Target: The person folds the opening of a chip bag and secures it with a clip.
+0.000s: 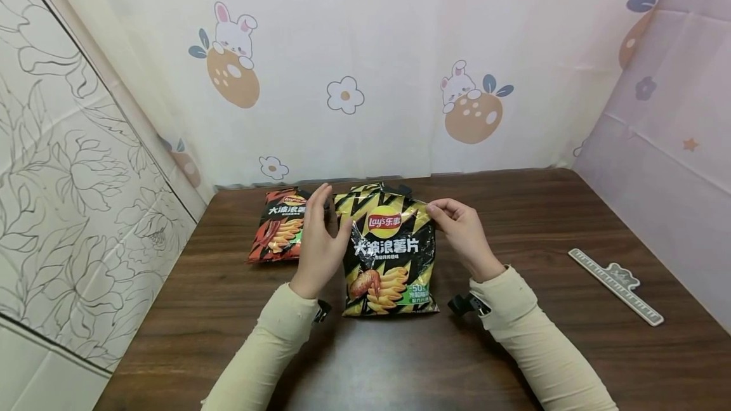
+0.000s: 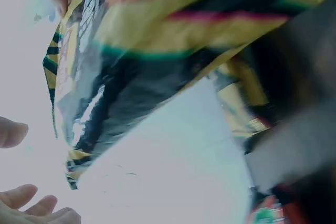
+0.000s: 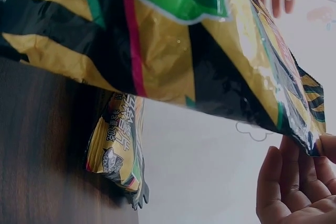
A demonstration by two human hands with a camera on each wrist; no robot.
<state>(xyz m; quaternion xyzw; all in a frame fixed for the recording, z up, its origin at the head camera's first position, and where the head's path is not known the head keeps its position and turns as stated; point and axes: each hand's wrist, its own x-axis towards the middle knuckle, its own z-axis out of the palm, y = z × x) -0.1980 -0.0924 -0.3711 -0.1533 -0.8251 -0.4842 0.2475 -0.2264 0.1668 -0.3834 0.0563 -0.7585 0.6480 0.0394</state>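
A yellow-and-black striped Lay's chip bag is held upright in front of the person, its printed front toward the head camera. The right hand pinches its top right corner between thumb and fingers, which also shows in the right wrist view, with that hand at lower right. The left hand is raised beside the bag's left edge, fingers straight and thumb spread. In the left wrist view, the left hand's fingers stand apart from the bag's corner.
A red-and-black chip bag stands at the back left. Another yellow-and-black bag stands behind the held one, with a black piece beside it. On the table's right lies a white ruler-like strip with a cartoon-shaped tab. Printed cloth hangs behind.
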